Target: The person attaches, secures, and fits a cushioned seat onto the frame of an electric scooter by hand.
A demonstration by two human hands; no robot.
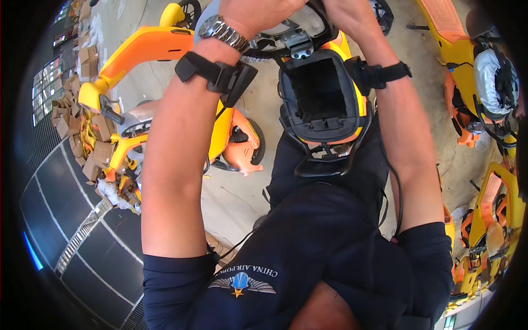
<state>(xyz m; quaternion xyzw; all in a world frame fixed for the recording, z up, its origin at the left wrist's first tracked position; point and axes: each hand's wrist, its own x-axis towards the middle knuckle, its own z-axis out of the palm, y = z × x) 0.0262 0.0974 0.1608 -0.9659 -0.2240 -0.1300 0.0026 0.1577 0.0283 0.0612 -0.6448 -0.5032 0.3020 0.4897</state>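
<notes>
At the upper edge, my left hand (pixel 258 12), with a metal watch (pixel 223 34) at its wrist, reaches over a raised scooter seat (pixel 275 41). My right hand (pixel 349 15) is at the seat's other side. The frame's edge cuts off most of both hands' fingers, so their grip is hidden. The seat's underside is grey and black, with a metal hinge (pixel 298 43) at its near end. Below the hinge lies the uncovered black storage compartment (pixel 344 107) of a yellow scooter, its inside dark. A black rear rack (pixel 324 168) sticks out towards my body.
An orange and yellow scooter (pixel 143 49) stands on the left, another (pixel 462 55) on the right. Several more yellow scooters (pixel 495 203) line the lower right. Cardboard boxes (pixel 102 154) and plastic wrap are heaped at far left. Black straps with small devices (pixel 223 77) circle both forearms.
</notes>
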